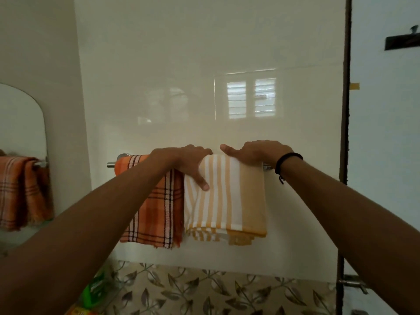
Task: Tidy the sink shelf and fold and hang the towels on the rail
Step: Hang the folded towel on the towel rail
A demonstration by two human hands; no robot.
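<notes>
1. In the head view, the left hand is lying over the top of the rail, right where the two towels are meeting.
2. Its thumb is reaching down the front of the yellow striped towel and its fingers are going over the top, so it is pinching that towel.
3. The right hand is resting on top of the same towel, just beside the left hand, with its thumb pointing toward it.
4. Its fingers are going down behind the towel, so I cannot tell if they are curling or staying flat.
5. The yellow striped towel is hanging folded over the rail, under both hands.
6. The orange checked towel is hanging under the left wrist, touching the yellow one.
7. A black wristband is sitting on the right wrist.
8. A mirror is hanging far out past the left arm.
9. A green bottle is standing low down under the left arm, beside leaf tiles.
</notes>
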